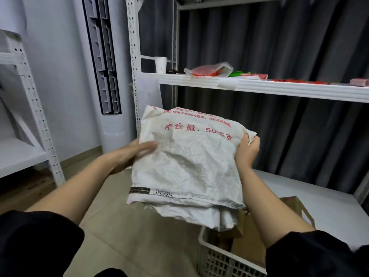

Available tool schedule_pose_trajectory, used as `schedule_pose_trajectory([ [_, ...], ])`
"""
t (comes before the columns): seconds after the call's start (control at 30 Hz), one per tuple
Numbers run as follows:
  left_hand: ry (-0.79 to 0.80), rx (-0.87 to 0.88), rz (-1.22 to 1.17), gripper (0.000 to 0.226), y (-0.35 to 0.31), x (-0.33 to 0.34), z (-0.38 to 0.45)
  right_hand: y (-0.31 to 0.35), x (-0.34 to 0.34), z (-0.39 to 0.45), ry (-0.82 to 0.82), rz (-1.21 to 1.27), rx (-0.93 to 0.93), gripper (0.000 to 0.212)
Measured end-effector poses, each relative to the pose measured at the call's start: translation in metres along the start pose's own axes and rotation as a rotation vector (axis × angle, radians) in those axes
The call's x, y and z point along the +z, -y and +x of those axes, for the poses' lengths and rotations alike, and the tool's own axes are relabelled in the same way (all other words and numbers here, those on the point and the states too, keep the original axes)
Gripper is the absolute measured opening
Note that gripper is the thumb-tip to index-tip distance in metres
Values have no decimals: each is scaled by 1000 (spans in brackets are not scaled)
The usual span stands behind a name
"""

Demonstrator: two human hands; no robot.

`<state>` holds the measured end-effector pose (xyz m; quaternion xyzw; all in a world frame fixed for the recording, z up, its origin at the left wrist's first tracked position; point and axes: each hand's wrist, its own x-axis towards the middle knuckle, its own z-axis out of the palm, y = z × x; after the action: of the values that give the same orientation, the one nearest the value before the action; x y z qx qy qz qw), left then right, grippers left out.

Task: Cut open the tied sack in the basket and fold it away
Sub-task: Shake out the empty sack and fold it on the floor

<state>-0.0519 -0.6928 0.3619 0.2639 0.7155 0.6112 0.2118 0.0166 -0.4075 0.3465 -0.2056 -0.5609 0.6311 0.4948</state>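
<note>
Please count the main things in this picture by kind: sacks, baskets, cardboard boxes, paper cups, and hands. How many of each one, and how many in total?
Sacks: 1, the white woven sack, folded and held up in the air
Baskets: 1, the white basket
Cardboard boxes: 1, the cardboard box in the basket
Paper cups: 1, the paper cup on the shelf
Hands: 2, left hand and right hand
Total: 6

The white woven sack [185,162], printed with red characters near its top edge and a dark stripe near its bottom fold, is folded into a flat, crumpled bundle held up in the air, above and left of the white slotted basket [219,254].
</note>
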Motion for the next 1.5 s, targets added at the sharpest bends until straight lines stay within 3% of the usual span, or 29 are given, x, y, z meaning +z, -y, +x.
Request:
schedule_pose_trajectory([
  [0.07,97,-44,12,96,9,-2,-2,4,0,8,-11,-14,36,33],
  [0.17,75,-71,122,95,17,8,-2,4,3,12,30,-14,102,33],
  [0.2,24,-51,163,82,16,14,-2,5,5,11,47,-23,128,30],
  [0.27,-183,-17,220,26,8,26,-3,9,1,11,120,-1,233,19],
  [0.3,-311,-15,257,19,3,29,-3,10,-3,13,234,54,323,24],
  [0.37,-458,8,239,29,-3,27,2,7,-12,20,548,81,506,55],
  [0.47,-609,-1,50,36,-11,22,11,-12,-27,21,877,-201,617,92],
  [0.53,-642,-42,-135,37,-10,16,16,-24,-33,12,983,-266,642,82],
  [0.6,-629,-113,-196,33,-7,14,18,-27,-35,1,1067,-308,601,49],
  [0.67,-644,-174,-188,31,-3,11,17,-25,-34,-4,1034,-339,577,33],
  [0.77,-602,-187,-221,21,-1,10,10,-24,-30,-8,896,-274,621,33],
  [0.87,-607,-90,-152,34,5,7,3,-26,-32,-7,740,-243,583,27],
  [0.97,-383,-174,-194,40,9,7,-7,-31,-29,-13,607,-267,409,26],
  [1.07,-159,-413,-39,76,21,12,-11,-48,-19,-17,374,-416,232,29],
  [1.17,-118,-459,-174,100,47,15,-2,-63,2,-25,359,-418,206,27],
  [1.3,-182,-464,-573,78,86,-16,21,-95,26,-34,431,-355,134,25],
  [1.37,-308,-490,-612,66,103,-28,35,-119,40,-39,477,-300,122,26],
  [1.5,-517,-407,-582,10,155,-42,60,-179,74,-44,473,-218,257,23],
])
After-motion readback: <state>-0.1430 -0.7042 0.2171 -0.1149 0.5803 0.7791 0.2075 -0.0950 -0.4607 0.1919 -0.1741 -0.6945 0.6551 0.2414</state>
